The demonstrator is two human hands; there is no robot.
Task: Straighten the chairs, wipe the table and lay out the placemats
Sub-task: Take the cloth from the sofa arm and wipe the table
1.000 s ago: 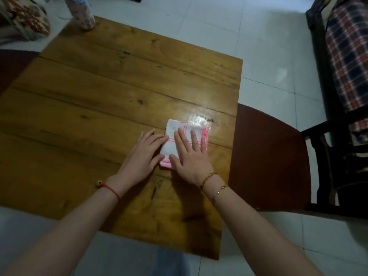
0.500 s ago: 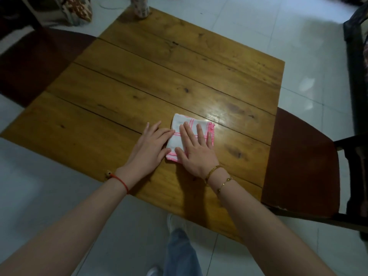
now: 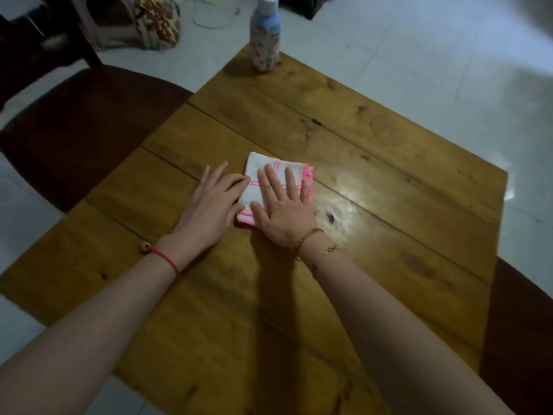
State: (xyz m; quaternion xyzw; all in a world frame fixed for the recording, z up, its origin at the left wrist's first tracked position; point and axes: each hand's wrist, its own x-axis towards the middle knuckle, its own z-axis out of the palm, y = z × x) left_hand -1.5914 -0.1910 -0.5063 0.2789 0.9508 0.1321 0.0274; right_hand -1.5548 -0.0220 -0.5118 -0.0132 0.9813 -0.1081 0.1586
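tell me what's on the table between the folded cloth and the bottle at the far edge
Nothing: in the head view only bare planks of the wooden table run from the cloth to the bottle.

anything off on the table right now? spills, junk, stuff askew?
One leftover: a bottle stands upright at the far edge of the table, in the way of wiping and placemats. The shiny patch right of the folded cloth may be wetness or glare; cannot tell. Both hands lie flat, the right on the cloth. No spill visible.
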